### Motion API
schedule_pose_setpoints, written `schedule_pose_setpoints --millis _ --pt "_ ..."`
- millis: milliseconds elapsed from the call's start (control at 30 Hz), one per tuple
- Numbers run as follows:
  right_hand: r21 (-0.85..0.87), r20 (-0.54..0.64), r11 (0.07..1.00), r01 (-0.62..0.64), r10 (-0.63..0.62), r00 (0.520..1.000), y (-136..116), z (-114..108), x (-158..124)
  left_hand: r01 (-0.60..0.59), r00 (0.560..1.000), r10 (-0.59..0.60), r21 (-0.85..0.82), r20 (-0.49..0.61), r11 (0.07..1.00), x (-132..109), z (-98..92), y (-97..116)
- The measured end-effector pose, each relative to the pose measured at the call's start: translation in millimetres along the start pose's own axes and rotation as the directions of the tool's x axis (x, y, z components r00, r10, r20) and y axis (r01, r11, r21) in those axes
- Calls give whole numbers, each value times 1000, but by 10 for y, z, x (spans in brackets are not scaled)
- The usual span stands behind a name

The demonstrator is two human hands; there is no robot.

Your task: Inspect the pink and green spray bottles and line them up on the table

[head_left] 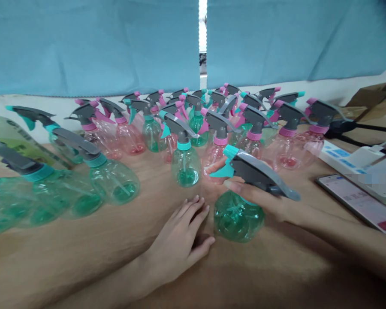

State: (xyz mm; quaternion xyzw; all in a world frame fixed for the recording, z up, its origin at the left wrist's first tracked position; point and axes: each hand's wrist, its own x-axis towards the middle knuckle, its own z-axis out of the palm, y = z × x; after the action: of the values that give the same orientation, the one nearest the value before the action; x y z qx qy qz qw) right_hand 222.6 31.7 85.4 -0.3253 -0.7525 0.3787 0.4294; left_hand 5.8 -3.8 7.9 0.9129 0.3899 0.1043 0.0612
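My right hand (257,195) is wrapped round the neck of a clear green spray bottle (239,219) with a grey and teal trigger head. The bottle is upright, its nozzle towards the far left. Flat on the table just left of it rests my left hand (178,234), fingers stretched out and holding nothing. Beyond my left fingertips stands another green spray bottle (185,167). A pink spray bottle (215,152) is partly hidden behind my right fingers.
Several pink and green spray bottles crowd the back of the wooden table (141,227). More green bottles (116,184) stand at the left. On the right lie a phone (354,197) and a power strip (341,156) with plugs. A blue curtain (99,47) hangs behind.
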Motion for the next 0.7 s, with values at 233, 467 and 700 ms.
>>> schedule_pose_setpoints --millis 233,467,700 --pt "15 -1 1000 -2 2 1000 -3 -4 1 8 1000 -8 -24 -7 1000 -8 9 -1" --pt "47 4 999 -20 20 1000 5 6 6 9 1000 -9 -16 2 1000 3 -18 11" --pt "23 13 999 27 -28 1000 30 -4 8 1 1000 -1 4 4 1000 -3 -13 12"
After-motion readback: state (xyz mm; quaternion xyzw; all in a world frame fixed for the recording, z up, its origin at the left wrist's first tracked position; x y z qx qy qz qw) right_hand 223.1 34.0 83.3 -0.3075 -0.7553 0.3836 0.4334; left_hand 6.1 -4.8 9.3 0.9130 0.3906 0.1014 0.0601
